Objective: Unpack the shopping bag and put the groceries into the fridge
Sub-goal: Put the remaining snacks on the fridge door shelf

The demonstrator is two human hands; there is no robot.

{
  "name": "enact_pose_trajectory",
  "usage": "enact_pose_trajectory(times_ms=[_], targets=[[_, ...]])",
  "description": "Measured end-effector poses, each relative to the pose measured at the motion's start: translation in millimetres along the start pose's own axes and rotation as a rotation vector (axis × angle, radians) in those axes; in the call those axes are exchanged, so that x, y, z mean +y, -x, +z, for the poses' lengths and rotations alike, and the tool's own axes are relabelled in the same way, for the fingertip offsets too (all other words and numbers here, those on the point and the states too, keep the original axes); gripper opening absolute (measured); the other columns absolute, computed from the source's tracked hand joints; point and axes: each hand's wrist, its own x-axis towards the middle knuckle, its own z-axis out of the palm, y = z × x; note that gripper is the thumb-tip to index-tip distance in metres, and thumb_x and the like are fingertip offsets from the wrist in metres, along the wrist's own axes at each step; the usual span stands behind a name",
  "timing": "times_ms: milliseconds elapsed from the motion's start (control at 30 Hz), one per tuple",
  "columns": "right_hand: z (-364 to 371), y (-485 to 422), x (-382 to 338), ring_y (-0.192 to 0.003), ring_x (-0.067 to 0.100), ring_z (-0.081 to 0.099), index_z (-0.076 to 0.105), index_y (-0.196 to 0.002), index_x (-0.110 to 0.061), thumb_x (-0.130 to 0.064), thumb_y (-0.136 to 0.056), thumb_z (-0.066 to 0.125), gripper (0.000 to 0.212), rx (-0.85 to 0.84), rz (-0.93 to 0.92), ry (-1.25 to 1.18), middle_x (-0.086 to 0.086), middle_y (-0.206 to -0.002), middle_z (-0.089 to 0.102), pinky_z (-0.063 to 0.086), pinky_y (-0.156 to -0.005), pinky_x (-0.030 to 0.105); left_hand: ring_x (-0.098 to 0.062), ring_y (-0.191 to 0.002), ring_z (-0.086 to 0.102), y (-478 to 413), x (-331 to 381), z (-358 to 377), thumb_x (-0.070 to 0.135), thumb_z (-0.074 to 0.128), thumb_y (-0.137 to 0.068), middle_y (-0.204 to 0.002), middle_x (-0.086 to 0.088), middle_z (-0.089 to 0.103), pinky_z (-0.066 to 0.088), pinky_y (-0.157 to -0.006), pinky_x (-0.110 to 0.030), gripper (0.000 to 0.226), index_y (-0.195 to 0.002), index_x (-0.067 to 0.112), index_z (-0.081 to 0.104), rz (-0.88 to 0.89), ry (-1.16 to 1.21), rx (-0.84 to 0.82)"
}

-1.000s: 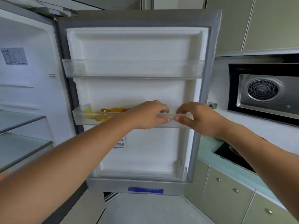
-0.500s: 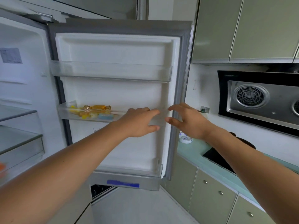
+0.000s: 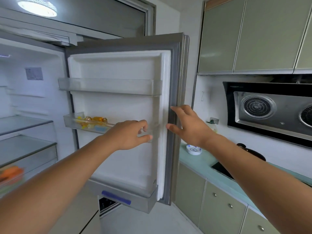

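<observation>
The fridge door [image 3: 118, 107] stands open ahead of me, its white inner side facing me. Its middle door shelf [image 3: 74, 123] holds small yellow and orange wrapped items [image 3: 94, 121] at the left end. My left hand [image 3: 130, 135] hovers at the right end of that shelf, fingers curled and apart, holding nothing. My right hand [image 3: 187, 125] is spread open at the door's grey outer edge [image 3: 175, 92], fingertips at the seal. An orange item [image 3: 11, 173], blurred, lies low in the fridge interior at the far left. No shopping bag is in view.
The upper door shelf [image 3: 109, 86] holds nothing. Glass fridge shelves [image 3: 25, 123] sit at left. A teal countertop [image 3: 200, 163] on the right carries a small patterned bowl [image 3: 194, 149], a bottle [image 3: 211, 126] and a dark hob [image 3: 222, 169]. A range hood [image 3: 270, 108] and green cabinets [image 3: 253, 34] hang above.
My view has swung right and up, so the door shifted left in the frame. My left hand came off the middle shelf rail. My right hand opened and reached the door's edge.
</observation>
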Motion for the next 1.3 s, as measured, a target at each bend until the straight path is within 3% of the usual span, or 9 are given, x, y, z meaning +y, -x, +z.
enact_pose_trajectory(times_ms=[167,267,367,500,633,767,967,1200,1300], targets=[[-0.7,9.0,-47.2,-0.153,0.03,0.001,0.021,-0.158,-0.032,-0.051,-0.097,0.053,0.071,0.171,-0.061,0.151,0.006,-0.166,0.009,0.025,-0.119,0.055,-0.01,-0.106,0.059,49.7,-14.4,-21.5,0.084,0.041,-0.08,-0.119,0.016,0.062,0.051,-0.092,-0.04,0.061,-0.126,0.046,0.05,-0.024,0.002,-0.017],[4.9,19.8,-75.5,-0.154,0.031,-0.006,0.024,-0.158,-0.031,-0.048,-0.097,0.054,0.07,0.236,-0.116,0.223,0.008,-0.168,0.002,0.016,-0.121,0.057,-0.007,-0.113,0.058,79.6,-22.8,-33.8,0.083,0.042,-0.08,-0.124,0.014,0.061,0.05,-0.094,-0.039,0.067,-0.135,0.045,0.046,-0.029,-0.01,-0.013],[8.1,29.8,-99.7,-0.154,0.035,0.001,0.033,-0.155,-0.028,-0.045,-0.095,0.056,0.067,0.329,-0.202,0.264,0.012,-0.167,0.009,0.02,-0.117,0.064,-0.009,-0.118,0.056,106.0,-29.1,-44.9,0.084,0.042,-0.079,-0.128,0.012,0.061,0.049,-0.097,-0.038,0.073,-0.14,0.043,0.042,-0.022,-0.031,-0.008],[3.9,36.7,-135.1,-0.154,0.035,0.009,0.043,-0.151,-0.022,-0.039,-0.093,0.058,0.061,0.425,-0.374,0.299,0.016,-0.164,0.02,0.015,-0.12,0.061,-0.013,-0.117,0.057,136.0,-29.4,-55.8,0.084,0.042,-0.079,-0.127,0.012,0.06,0.048,-0.098,-0.039,0.075,-0.14,0.04,0.041,-0.023,-0.039,0.055],[4.4,33.3,-175.9,-0.153,0.033,0.017,0.053,-0.144,-0.019,-0.034,-0.091,0.058,0.055,0.481,-0.515,0.316,0.016,-0.161,0.03,0.016,-0.119,0.061,-0.009,-0.12,0.057,167.8,-35.2,-65.3,0.072,0.051,-0.086,-0.131,0.009,0.059,0.049,-0.096,-0.036,0.064,-0.132,0.028,0.047,-0.085,-0.008,0.147],[14.3,29.9,-213.3,-0.151,0.032,0.026,0.062,-0.135,-0.019,-0.03,-0.09,0.057,0.047,0.591,-0.631,0.335,0.014,-0.158,0.038,0.018,-0.116,0.061,-0.007,-0.12,0.055,204.5,-56.1,-75.4,0.072,0.052,-0.086,-0.131,0.011,0.058,0.049,-0.097,-0.038,0.057,-0.126,0.032,0.047,-0.188,0.005,0.183],[30.9,16.5,-272.7,-0.145,0.029,0.039,0.071,-0.122,-0.016,-0.028,-0.096,0.053,0.034,0.742,-0.845,0.242,0.011,-0.148,0.052,0.027,-0.112,0.06,-0.014,-0.124,0.049,258.1,-87.5,-89.1,0.091,0.038,-0.067,-0.133,0.011,0.056,0.043,-0.103,-0.041,0.093,-0.14,0.033,0.044,-0.304,-0.086,0.218],[59.4,-2.4,-354.7,-0.145,0.032,0.037,0.073,-0.116,-0.011,-0.018,-0.094,0.051,0.032,0.773,-1.031,0.012,0.013,-0.146,0.053,0.023,-0.117,0.056,-0.016,-0.145,0.021,310.8,-128.6,-92.3,0.088,0.047,-0.072,-0.159,0.006,0.023,0.027,-0.119,-0.044,0.111,-0.159,0.032,0.007,-0.452,-0.093,0.203],[73.8,-12.9,-386.4,-0.145,0.038,0.036,0.073,-0.115,-0.005,-0.012,-0.093,0.052,0.031,0.759,-1.101,-0.053,0.019,-0.146,0.051,0.021,-0.119,0.056,-0.014,-0.145,0.021,330.7,-147.8,-89.6,0.089,0.051,-0.069,-0.158,0.013,0.016,0.029,-0.119,-0.044,0.114,-0.158,0.038,0.0,-0.476,0.015,0.247]])
